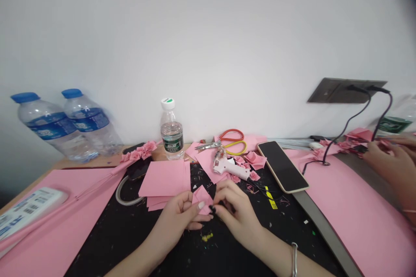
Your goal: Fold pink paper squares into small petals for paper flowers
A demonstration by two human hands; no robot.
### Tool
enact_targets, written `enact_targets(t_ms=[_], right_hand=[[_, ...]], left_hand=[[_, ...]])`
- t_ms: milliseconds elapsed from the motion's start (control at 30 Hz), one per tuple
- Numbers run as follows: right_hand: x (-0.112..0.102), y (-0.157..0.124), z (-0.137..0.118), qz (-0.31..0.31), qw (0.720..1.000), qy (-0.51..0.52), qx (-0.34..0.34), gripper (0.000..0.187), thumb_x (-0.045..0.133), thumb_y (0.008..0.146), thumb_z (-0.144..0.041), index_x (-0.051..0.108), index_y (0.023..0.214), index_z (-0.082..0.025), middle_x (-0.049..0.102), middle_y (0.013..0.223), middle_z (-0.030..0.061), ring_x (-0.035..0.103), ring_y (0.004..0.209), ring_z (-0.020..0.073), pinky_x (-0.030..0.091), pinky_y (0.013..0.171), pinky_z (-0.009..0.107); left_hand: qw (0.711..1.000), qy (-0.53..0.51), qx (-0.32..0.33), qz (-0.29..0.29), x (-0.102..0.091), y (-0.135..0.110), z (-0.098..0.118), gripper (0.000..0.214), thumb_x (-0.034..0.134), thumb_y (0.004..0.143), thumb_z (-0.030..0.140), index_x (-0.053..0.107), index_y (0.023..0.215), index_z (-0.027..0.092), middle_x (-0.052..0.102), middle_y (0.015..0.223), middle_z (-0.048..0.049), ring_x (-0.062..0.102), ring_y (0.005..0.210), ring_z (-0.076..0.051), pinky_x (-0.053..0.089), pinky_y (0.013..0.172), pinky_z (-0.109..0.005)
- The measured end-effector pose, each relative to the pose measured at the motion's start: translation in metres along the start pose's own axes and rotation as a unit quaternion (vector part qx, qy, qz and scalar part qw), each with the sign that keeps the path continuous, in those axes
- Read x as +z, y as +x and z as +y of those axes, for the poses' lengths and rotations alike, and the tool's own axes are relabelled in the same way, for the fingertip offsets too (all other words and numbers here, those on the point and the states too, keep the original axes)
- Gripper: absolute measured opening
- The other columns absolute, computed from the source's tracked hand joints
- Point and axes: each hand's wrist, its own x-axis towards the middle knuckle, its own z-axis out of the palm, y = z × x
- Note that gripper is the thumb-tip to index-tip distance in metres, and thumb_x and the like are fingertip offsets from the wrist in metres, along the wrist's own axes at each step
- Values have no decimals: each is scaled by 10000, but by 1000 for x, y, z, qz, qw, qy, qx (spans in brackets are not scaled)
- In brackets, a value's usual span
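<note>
Between my hands is a small folded piece of pink paper (202, 194). My left hand (183, 213) grips it from the left, thumb on top and fingers beneath. At its lower right corner, my right hand (235, 207) pinches the edge between thumb and forefinger. Just behind my left hand lies a stack of pink paper squares (164, 178). Beyond my right hand a pale pink glue gun (231, 169) rests on pink paper, with folded pink paper flowers (255, 160) beside it.
Scissors (235, 142) and a small water bottle (172, 136) are near the wall. A phone (282, 166) lies right of the glue gun. Two large bottles (87, 117) lean at the left. Another person's hands (391, 162) work at the far right, by cords from a wall socket (344, 91).
</note>
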Motion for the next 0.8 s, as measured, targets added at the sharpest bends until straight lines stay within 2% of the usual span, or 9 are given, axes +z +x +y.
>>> enact_targets(t_ms=[100, 233, 300, 467, 800], right_hand=[[0, 0, 2, 15, 999, -21, 43, 128, 453, 862, -170, 464, 735, -187, 465, 667, -16, 420, 582, 121, 339, 533, 234], [4, 1, 7, -80, 994, -56, 46, 266, 395, 891, -180, 370, 626, -192, 410, 592, -37, 401, 544, 107, 289, 504, 220], [6, 1, 8, -106, 991, -72, 47, 295, 396, 889, -174, 335, 600, -192, 385, 571, -44, 382, 526, 100, 266, 490, 216], [8, -1, 7, -102, 990, -91, 41, 313, 448, 868, -193, 301, 592, -193, 336, 550, -60, 337, 499, 90, 229, 471, 214], [11, -2, 7, -92, 992, -75, 48, 322, 466, 863, -211, 301, 586, -190, 333, 537, -67, 332, 484, 80, 220, 459, 209]], left_hand=[[1000, -1, 1, -7, -1, -1, -1, 278, 637, 711, 400, 541, 808, 158, 692, 844, -44, 691, 763, -187, 512, 599, -212], [1000, 6, 0, -20, 0, -2, 1, 255, 625, 732, 381, 538, 815, 156, 703, 832, -48, 693, 771, -187, 512, 610, -213], [1000, 7, -1, -23, 0, -2, 2, 253, 621, 738, 380, 539, 819, 156, 704, 838, -48, 692, 772, -183, 512, 611, -209], [999, -2, -1, -35, -1, -2, 3, 253, 597, 766, 379, 543, 858, 150, 703, 868, -56, 693, 766, -169, 505, 600, -194], [999, -4, -6, -36, -1, -5, 6, 264, 602, 759, 395, 551, 842, 150, 703, 872, -59, 692, 774, -176, 504, 597, -191]])
